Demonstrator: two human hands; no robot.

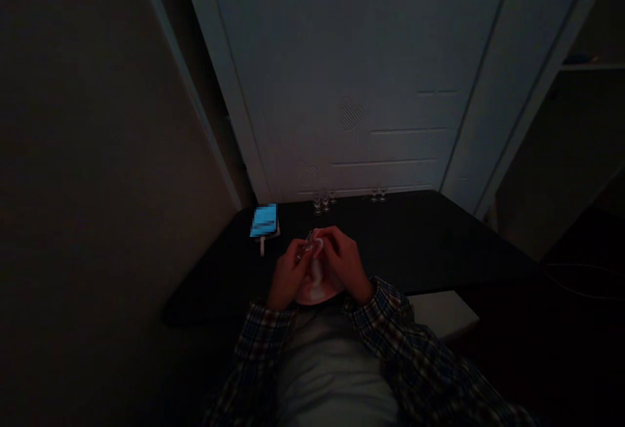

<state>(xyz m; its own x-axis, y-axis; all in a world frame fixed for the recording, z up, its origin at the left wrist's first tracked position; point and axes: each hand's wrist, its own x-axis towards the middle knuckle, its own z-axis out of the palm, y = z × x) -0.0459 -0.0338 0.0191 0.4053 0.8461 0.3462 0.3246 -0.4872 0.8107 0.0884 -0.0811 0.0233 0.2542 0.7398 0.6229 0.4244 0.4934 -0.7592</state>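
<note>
The room is very dim. My left hand (288, 275) and my right hand (344, 261) meet over the near edge of a dark table (420, 245). Between them is a small clear glass (308, 243), gripped by the left fingers. A pale pink cloth (316, 277) hangs down from the hands, and the right fingers press it against the glass. Both wrists show plaid sleeves.
A phone (265, 220) with a lit blue screen lies at the table's far left, a cable running from it. Several small clear glasses (325, 202) stand in a row along the table's back edge, more of them (378, 194) to the right. White cabinet doors (371, 88) rise behind.
</note>
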